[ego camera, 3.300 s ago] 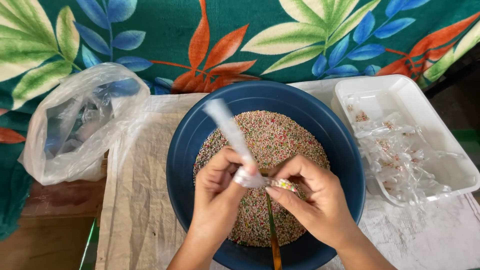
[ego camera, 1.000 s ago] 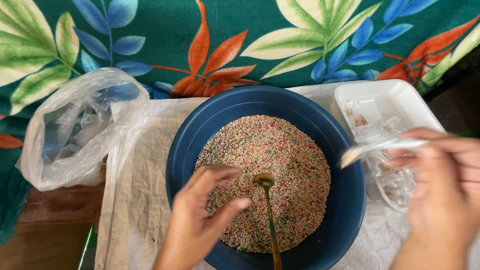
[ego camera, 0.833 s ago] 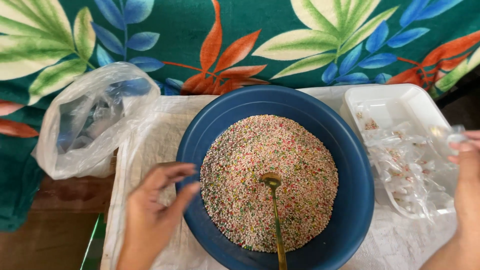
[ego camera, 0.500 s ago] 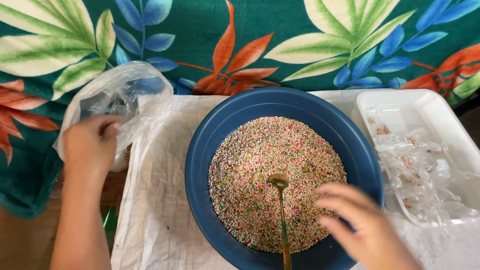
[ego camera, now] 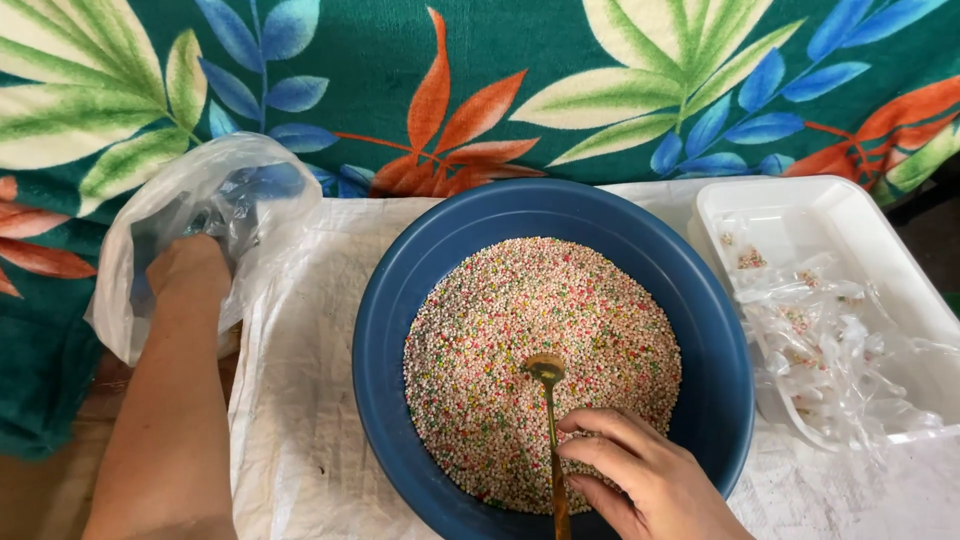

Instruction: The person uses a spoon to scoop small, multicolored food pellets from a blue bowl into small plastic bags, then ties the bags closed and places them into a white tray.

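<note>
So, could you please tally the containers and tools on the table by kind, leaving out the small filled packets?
Blue bowl of coloured beads: 1
White tray holding the packets: 1
Clear plastic bag, left hand reaching in: 1
Gold spoon, right hand at its handle: 1
Total: 4
</note>
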